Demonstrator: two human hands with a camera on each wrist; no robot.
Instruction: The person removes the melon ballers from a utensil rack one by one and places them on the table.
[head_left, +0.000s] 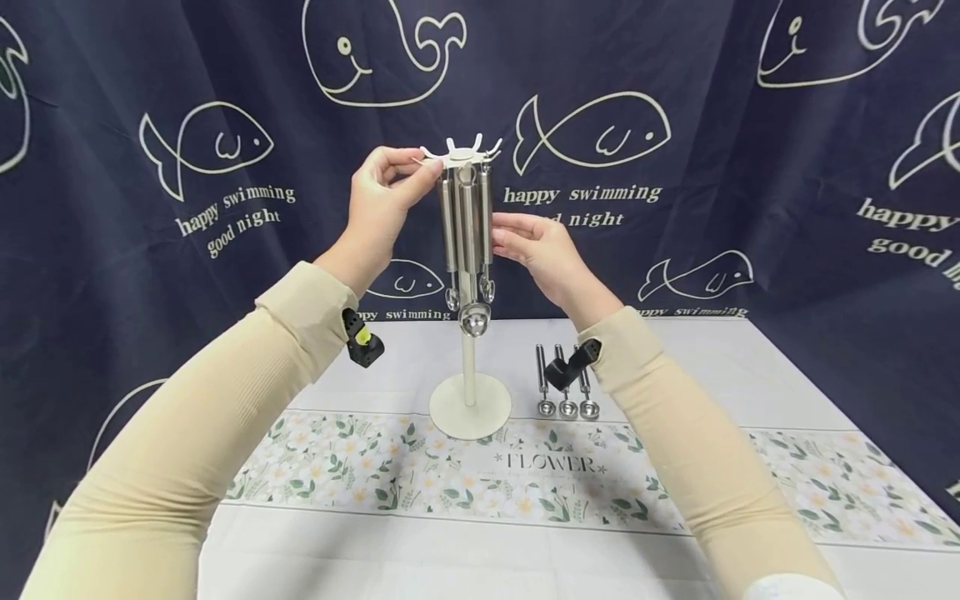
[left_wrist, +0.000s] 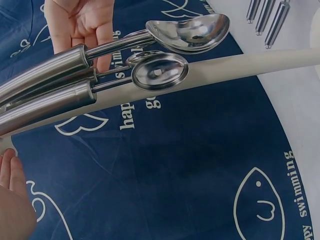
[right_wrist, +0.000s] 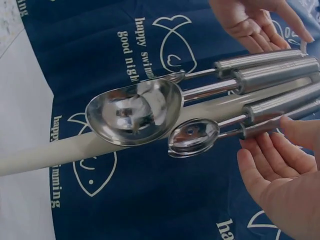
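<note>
A white utensil stand rises from a round base, with several steel-handled tools hanging from its hooks. At the top left, my left hand pinches a hook between thumb and fingers. On the right side, my right hand holds the handle of a melon baller, thumb above and fingers beneath it. This melon baller has a small oval bowl with a hole. An ice cream scoop with a larger bowl hangs at the front, and another small oval-bowled tool hangs at the left.
Three small steel scoops lie side by side on the white table, right of the stand. A flower-printed runner crosses the table under the base's front edge. Behind hangs a dark blue curtain printed with fish and whales.
</note>
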